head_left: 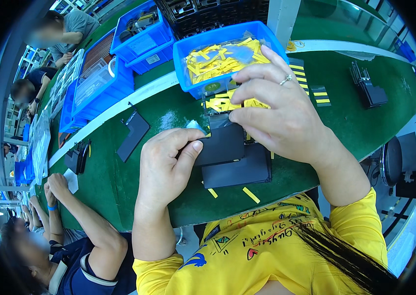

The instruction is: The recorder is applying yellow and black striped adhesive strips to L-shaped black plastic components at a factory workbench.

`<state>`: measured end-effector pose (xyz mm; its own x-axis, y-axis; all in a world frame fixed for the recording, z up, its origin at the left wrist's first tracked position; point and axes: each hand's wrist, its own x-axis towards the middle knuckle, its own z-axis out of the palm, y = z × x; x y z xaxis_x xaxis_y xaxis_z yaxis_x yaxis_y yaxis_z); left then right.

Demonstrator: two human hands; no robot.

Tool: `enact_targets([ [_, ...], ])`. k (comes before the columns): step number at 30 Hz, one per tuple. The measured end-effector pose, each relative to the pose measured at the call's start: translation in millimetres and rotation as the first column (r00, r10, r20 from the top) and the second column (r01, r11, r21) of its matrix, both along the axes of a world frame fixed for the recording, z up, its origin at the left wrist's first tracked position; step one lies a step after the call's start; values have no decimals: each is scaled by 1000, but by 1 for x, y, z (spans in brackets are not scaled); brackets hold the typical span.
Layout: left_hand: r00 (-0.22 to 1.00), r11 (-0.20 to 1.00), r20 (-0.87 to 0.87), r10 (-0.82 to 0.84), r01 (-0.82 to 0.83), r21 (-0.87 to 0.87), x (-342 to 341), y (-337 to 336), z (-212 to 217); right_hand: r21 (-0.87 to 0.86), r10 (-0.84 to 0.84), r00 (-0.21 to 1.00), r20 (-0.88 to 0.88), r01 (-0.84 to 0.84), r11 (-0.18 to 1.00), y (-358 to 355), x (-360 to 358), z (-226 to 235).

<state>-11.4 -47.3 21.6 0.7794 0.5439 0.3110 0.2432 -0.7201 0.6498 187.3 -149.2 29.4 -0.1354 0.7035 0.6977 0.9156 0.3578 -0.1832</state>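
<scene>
A flat black L-shaped piece (pixel 220 145), like a battery pack, is tilted over the bench in front of me. My left hand (pixel 166 157) pinches its left edge between thumb and fingers. At its upper end is my right hand (pixel 279 108), thumb and forefinger curled close together; whatever lies between them is too small to make out. The other right fingers are raised and spread. Under the held piece lies a stack of similar black pieces (pixel 240 174). Just beyond it, a pile of yellow strips (pixel 220 103) is partly hidden by my right hand.
A blue bin (pixel 181 54) of yellow strips stands behind. More black pieces lie left (pixel 134 135) and right (pixel 370 91) on the green bench (pixel 104 196). Loose yellow strips (pixel 251 195) rest near the front edge. At left are blue crates (pixel 104 98) and a co-worker's arm (pixel 90 211).
</scene>
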Motion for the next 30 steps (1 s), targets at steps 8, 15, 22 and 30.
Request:
enact_targets([
  [8,1000,1000,-19,-19,18,-10,-1,1,1,94,-102,992,-80,110,990,1,7,-3],
  [15,994,1000,108,22,-21,-6,0,3,-2,50,53,982,-180,-45,998,0,-13,-8],
  [22,991,957,96,-90,60,285,1,-1,2,-60,44,983,-178,-56,997,-3,-5,3],
  [30,998,969,70,-8,-10,247,4,-2,0,91,25,977,-211,-6,996,0,-8,-1],
])
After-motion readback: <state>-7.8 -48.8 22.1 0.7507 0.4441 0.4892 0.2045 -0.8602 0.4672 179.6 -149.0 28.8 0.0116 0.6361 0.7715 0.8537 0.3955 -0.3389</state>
